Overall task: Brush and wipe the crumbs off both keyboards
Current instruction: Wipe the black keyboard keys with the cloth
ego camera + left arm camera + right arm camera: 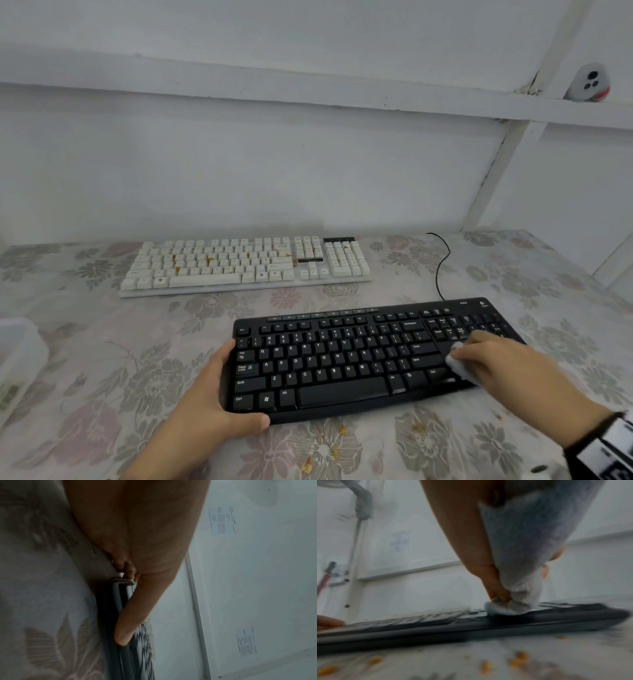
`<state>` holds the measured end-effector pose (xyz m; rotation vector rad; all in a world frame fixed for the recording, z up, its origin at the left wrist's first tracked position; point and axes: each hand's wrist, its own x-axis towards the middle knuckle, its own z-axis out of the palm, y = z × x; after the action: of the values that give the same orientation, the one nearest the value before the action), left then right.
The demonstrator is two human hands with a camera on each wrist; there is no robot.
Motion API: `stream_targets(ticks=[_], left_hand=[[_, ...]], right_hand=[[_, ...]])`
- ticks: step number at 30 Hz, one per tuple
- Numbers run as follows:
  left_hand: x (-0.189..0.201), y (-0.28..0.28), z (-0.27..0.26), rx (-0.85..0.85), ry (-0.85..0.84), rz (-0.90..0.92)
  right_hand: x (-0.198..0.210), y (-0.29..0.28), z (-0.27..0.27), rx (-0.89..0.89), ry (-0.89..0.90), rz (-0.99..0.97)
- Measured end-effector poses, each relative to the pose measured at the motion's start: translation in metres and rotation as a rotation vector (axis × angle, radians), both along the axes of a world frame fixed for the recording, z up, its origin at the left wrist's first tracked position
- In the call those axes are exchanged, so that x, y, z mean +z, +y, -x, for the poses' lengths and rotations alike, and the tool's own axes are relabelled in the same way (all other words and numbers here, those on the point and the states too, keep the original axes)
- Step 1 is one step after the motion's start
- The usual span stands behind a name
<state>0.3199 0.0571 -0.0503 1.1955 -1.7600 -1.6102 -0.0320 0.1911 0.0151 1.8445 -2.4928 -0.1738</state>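
Floral tablecloth (102, 377) strewn with orange crumbs (518, 658), grey-white panelled wall (239, 154) behind.

The black keyboard (370, 356) lies flat on the flowered cloth nearest me, its right end angled slightly away, keys looking clean. I press a crumpled white wipe (457, 363) onto its right side, near the arrow keys. Orange crumbs (518, 658) lie scattered on the cloth just in front of this keyboard. The white keyboard (245, 265) sits farther back and to the left, well apart from the black one, with orange crumbs (209, 260) dotted among its keys.
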Motion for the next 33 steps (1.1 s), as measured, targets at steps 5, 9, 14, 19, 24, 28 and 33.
stream_targets(ticks=[5,9,14,19,24,28,33], left_hand=[[0.001,0.001,0.001,-0.023,0.038,-0.016],[0.001,0.001,0.001,-0.021,0.029,-0.016],[0.001,0.001,0.002,-0.01,0.054,-0.035],[0.0,0.001,0.002,-0.011,0.084,-0.065],[0.002,0.001,0.002,-0.019,0.085,-0.047],[0.0,0.0,0.0,-0.017,0.08,-0.043],[0.003,0.001,0.002,-0.032,0.096,-0.057]], right_hand=[[0.003,0.018,0.053,-0.184,0.077,-0.023],[0.006,0.023,0.077,-0.284,0.038,0.032],[0.023,0.013,0.043,-0.178,-0.087,0.045],[0.018,0.001,-0.014,0.088,-0.243,-0.05],[0.002,0.005,0.005,-0.01,-0.082,-0.025],[-0.002,0.017,0.046,-0.153,-0.009,0.014],[0.003,0.018,0.072,-0.262,0.027,0.028]])
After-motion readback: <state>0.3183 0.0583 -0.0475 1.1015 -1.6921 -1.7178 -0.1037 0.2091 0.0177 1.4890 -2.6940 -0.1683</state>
